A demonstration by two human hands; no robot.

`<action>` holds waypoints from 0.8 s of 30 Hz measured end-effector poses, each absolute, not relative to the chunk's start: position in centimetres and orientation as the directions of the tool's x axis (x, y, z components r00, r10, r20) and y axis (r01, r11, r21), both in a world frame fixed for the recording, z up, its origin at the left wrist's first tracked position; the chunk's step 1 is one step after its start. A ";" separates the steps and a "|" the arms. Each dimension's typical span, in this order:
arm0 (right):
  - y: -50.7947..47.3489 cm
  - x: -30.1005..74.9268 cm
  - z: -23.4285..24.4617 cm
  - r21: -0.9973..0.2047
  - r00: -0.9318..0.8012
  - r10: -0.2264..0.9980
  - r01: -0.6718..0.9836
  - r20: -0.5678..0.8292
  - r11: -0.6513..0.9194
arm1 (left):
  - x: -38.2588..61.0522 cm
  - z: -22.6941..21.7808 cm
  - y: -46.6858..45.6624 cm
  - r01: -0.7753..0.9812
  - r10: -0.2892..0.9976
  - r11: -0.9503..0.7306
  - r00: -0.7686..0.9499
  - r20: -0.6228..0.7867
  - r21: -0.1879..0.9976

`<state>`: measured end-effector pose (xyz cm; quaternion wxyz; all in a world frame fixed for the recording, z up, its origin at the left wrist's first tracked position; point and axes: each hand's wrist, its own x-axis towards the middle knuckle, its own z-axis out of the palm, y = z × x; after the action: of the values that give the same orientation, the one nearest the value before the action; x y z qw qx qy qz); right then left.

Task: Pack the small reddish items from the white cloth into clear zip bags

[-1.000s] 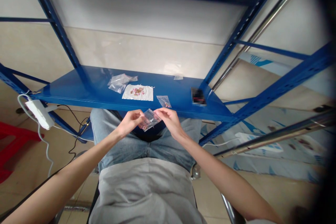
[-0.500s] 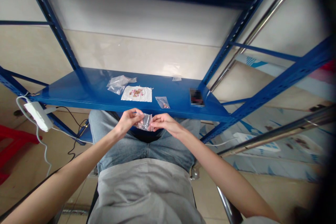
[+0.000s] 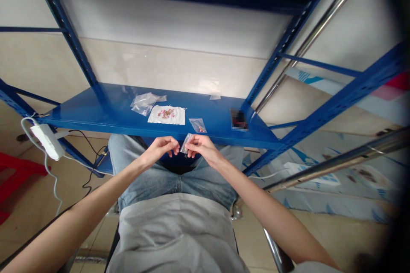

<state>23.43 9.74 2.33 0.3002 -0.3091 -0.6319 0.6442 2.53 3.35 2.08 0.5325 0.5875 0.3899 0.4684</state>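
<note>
A small clear zip bag (image 3: 185, 143) is pinched between the thumb and fingers of my right hand (image 3: 200, 146), tilted upright just in front of the shelf edge. Close by on its left, my left hand (image 3: 166, 146) is off the bag, its fingers loosely bent and nothing visible in them. On the blue shelf (image 3: 112, 115) behind my hands lies another small zip bag (image 3: 197, 125), with a few orange-pink bits in its corner. A white drawstring pouch (image 3: 153, 116) lies to the left, bearing a heap of small pink and brownish pieces (image 3: 165, 113).
Crumpled clear plastic bags (image 3: 145, 102) lie behind the pouch. A small clear piece of plastic (image 3: 215, 97) rests near the shelf's back edge, and a pixelated dark item (image 3: 239, 119) at the right. A white power strip (image 3: 47, 141) hangs at the left end.
My left hand has let go of the small clear bag and opened slightly. My right hand now holds the bag alone, turned more upright.
</note>
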 end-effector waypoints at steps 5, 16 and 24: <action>9.4 23.2 2.3 -1.000 -0.702 0.712 0.015 0.009 0.028 | 3.9 1.4 3.0 -0.079 0.943 -0.089 0.316 0.109 0.993; 9.3 23.4 2.8 -0.997 -0.778 0.628 0.038 0.013 0.068 | 4.3 0.7 3.1 -0.069 0.944 -0.068 0.318 0.087 0.995; 9.5 23.4 2.5 -0.999 -0.751 0.659 0.052 -0.038 0.002 | 4.0 0.4 3.4 0.017 0.949 -0.148 0.285 0.137 0.989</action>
<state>23.40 9.51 2.45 0.2318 -0.2657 -0.6690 0.6543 4.02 3.36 0.37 0.5195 0.6106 0.3954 0.4483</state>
